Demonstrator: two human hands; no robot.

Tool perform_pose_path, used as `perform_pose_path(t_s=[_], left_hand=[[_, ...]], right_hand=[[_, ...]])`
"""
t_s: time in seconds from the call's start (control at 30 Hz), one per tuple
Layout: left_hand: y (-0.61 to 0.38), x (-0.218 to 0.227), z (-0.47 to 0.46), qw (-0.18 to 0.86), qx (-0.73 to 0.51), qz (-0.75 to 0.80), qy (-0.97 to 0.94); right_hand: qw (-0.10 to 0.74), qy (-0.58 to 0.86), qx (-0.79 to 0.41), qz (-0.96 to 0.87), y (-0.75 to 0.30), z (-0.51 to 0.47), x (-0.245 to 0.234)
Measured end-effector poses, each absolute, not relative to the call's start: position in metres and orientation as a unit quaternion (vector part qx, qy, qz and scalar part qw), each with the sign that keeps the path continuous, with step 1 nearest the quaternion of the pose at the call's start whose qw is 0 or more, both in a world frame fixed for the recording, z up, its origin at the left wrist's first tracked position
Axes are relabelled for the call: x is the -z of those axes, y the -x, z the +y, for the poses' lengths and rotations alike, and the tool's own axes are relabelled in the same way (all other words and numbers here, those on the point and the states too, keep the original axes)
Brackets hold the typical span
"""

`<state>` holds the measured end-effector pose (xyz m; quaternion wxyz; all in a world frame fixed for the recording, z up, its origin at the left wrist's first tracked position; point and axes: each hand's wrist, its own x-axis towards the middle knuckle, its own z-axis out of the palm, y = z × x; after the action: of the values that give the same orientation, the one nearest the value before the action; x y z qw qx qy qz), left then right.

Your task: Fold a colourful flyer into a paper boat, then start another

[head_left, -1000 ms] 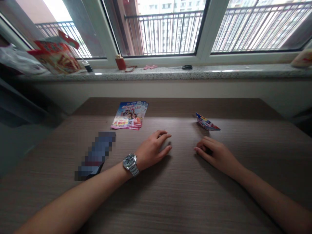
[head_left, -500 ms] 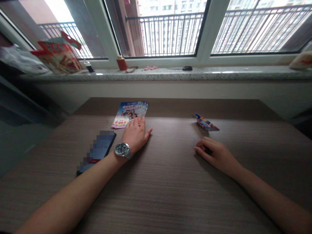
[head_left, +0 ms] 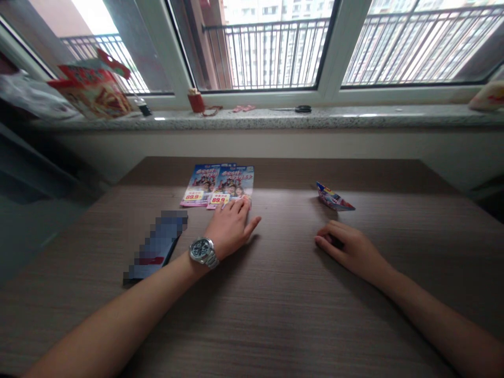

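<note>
My left hand [head_left: 230, 228], with a steel watch on its wrist, lies flat with fingers spread, the fingertips pressing the near edge of a colourful flyer [head_left: 233, 185]. That flyer has slid off to the right of a stack of like flyers [head_left: 199, 184] at the back of the wooden table [head_left: 275, 304]. My right hand [head_left: 350, 247] rests on the table with fingers loosely curled and nothing seen in it. A folded paper boat [head_left: 334, 198] made from a flyer sits just beyond my right hand.
A phone [head_left: 155, 247] lies left of my left wrist. On the stone windowsill [head_left: 354, 119] are a red cup [head_left: 195, 101], scissors [head_left: 297, 109], pink clips and a snack bag [head_left: 92, 92] at the far left. A window with railings stands behind.
My left hand went from the table's middle up to the flyer stack, then dragged the top flyer rightward and slightly toward me. My right hand has stayed still.
</note>
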<state>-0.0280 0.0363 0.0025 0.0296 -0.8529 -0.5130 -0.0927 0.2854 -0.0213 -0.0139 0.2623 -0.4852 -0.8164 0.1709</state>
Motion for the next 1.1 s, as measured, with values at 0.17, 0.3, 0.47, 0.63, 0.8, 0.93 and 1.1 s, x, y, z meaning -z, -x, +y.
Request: perform_pose_path(t_s=[0.17, 0.3, 0.47, 0.63, 0.8, 0.93, 1.1], left_hand=[[0.02, -0.002, 0.025, -0.021, 0.096, -0.466, 0.879], [0.011, -0.002, 0.012, -0.036, 0.1, -0.426, 0.898], [0.001, -0.001, -0.004, -0.041, 0.085, -0.401, 0.911], [-0.003, -0.003, -0.011, -0.051, 0.074, -0.34, 0.936], [-0.005, -0.006, -0.014, -0.057, 0.074, -0.311, 0.946], [-0.007, -0.01, -0.02, -0.057, 0.082, -0.281, 0.954], [-0.011, -0.011, -0.027, -0.056, 0.087, -0.257, 0.961]], right_hand=[[0.27, 0.482, -0.169, -0.816, -0.285, -0.021, 0.014], [0.266, 0.485, -0.173, -0.815, -0.286, -0.022, 0.015], [0.267, 0.486, -0.171, -0.815, -0.286, -0.022, 0.014], [0.279, 0.493, -0.149, -0.811, -0.287, -0.021, 0.016], [0.301, 0.476, -0.107, -0.819, -0.288, -0.019, 0.019], [0.289, 0.452, -0.095, -0.839, -0.287, -0.018, 0.022], [0.241, 0.445, -0.095, -0.857, -0.288, -0.017, 0.029]])
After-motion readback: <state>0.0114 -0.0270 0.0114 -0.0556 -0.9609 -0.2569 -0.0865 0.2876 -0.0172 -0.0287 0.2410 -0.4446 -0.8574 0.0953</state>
